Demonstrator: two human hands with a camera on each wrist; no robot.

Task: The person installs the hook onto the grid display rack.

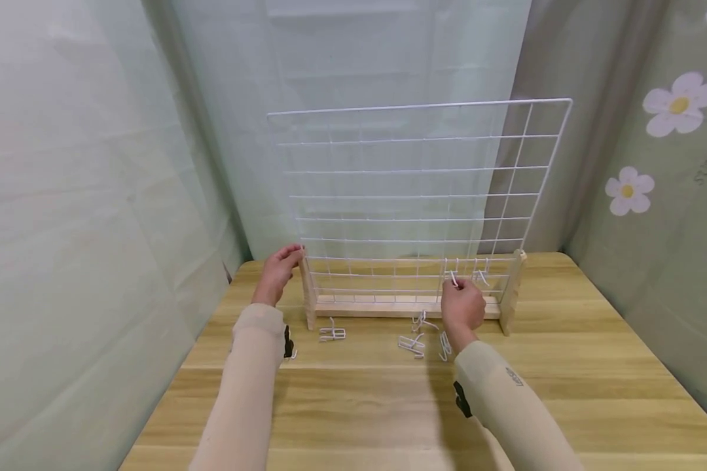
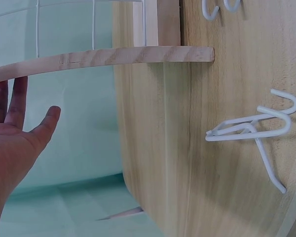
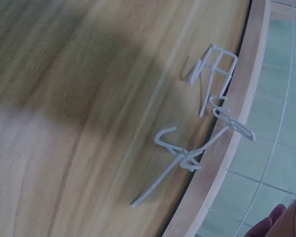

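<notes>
A white wire grid panel [image 1: 412,190] stands upright in a wooden base [image 1: 412,306] on the table. My left hand [image 1: 291,252] rests with straight fingers against the top of the left wooden upright [image 1: 308,288]; the left wrist view shows the hand [image 2: 24,123] spread beside that upright [image 2: 103,58]. Low on the grid's right side, my right hand [image 1: 456,284] pinches a white wire hook [image 1: 453,279] against the wires. Other hooks [image 1: 480,271] hang on the same row, just to the right. In the right wrist view only the edge of this hand [image 3: 286,222] shows.
Loose white hooks lie on the wooden table [image 1: 565,366] in front of the base: one at the left [image 1: 332,333], several near my right wrist [image 1: 411,345]. Two lie against the base [image 3: 214,74]. Curtains close in on all sides; the table's left edge [image 2: 119,148] is near.
</notes>
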